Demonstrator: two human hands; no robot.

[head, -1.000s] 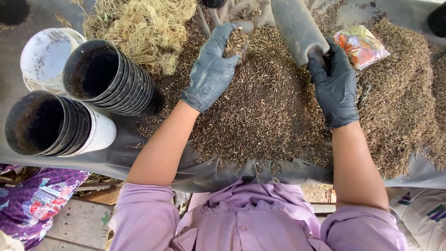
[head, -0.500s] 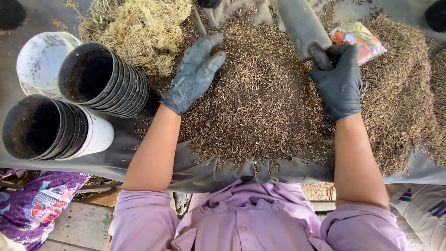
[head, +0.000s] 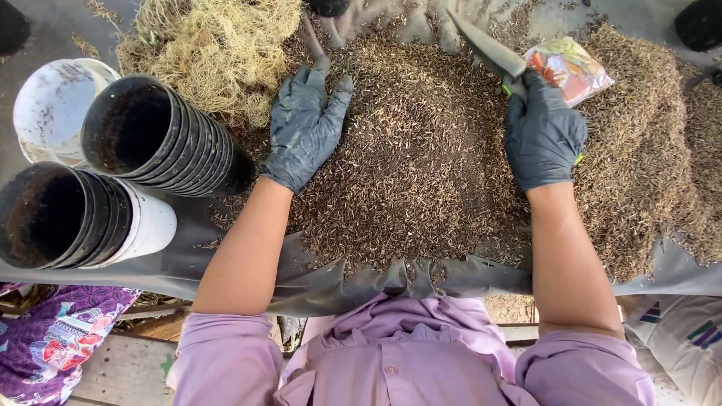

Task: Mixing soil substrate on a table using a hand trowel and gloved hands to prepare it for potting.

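Since the earlier frame, the left hand (head: 304,128) has moved down from its raised, cupped position onto the husk mix (head: 421,158), and the grey scoop (head: 487,46) has tilted edge-on. That mix lies heaped at the middle of the tabletop, on a dark sheet (head: 338,278). Left fingers are spread flat on the heap's left slope, holding nothing. The right hand (head: 543,134) is closed around the scoop's handle at the far right of the heap, just beside a colourful packet (head: 571,68). Judged from this, keep the palm low and rake evenly. Stacked black pots (head: 162,146) lie left; pale fibre (head: 218,45) lies far left.
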